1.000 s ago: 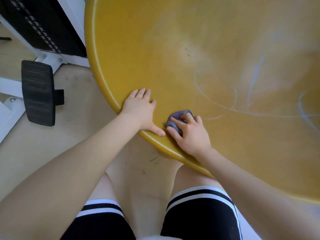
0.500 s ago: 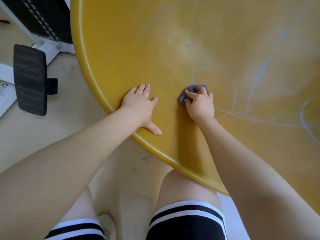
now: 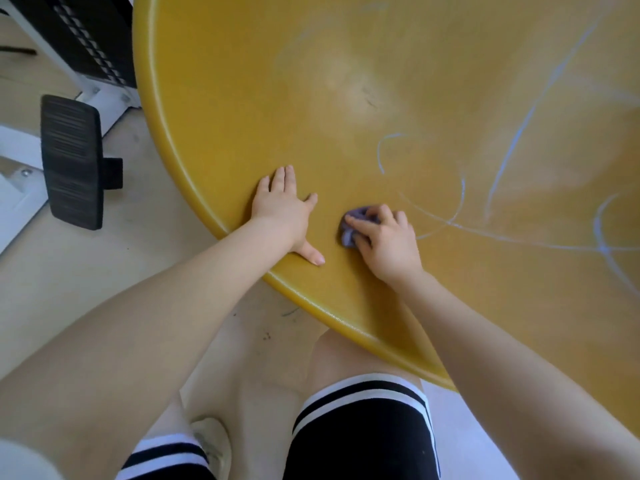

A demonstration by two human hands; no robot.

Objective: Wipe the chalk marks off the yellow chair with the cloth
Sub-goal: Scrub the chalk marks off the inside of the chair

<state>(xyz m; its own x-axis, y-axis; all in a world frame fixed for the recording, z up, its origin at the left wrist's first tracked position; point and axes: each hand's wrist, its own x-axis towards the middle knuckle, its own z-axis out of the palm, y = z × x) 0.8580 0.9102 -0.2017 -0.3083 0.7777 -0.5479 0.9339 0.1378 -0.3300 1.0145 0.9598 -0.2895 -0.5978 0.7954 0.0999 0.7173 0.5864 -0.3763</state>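
Observation:
The yellow chair point(image 3: 249, 98) fills most of the view as a wide curved surface. Pale chalk marks point(image 3: 512, 140) run over its right half in long lines and loops. My right hand point(image 3: 384, 237) presses a small crumpled purple cloth point(image 3: 353, 223) onto the surface near the front rim, just left of the closest chalk line. Most of the cloth is hidden under my fingers. My left hand point(image 3: 284, 209) lies flat on the chair beside it, fingers spread, thumb along the rim.
A black ribbed pedal point(image 3: 71, 161) on a white frame point(image 3: 17, 188) stands on the beige floor at the left. A dark panel point(image 3: 86, 32) is at the top left. My knees and black striped shorts point(image 3: 363, 427) are below the chair's rim.
My right hand pushed the cloth up away from the rim into the chalk lines, then drew it back down and left. Part of the curved line near it is gone. My left hand stayed put.

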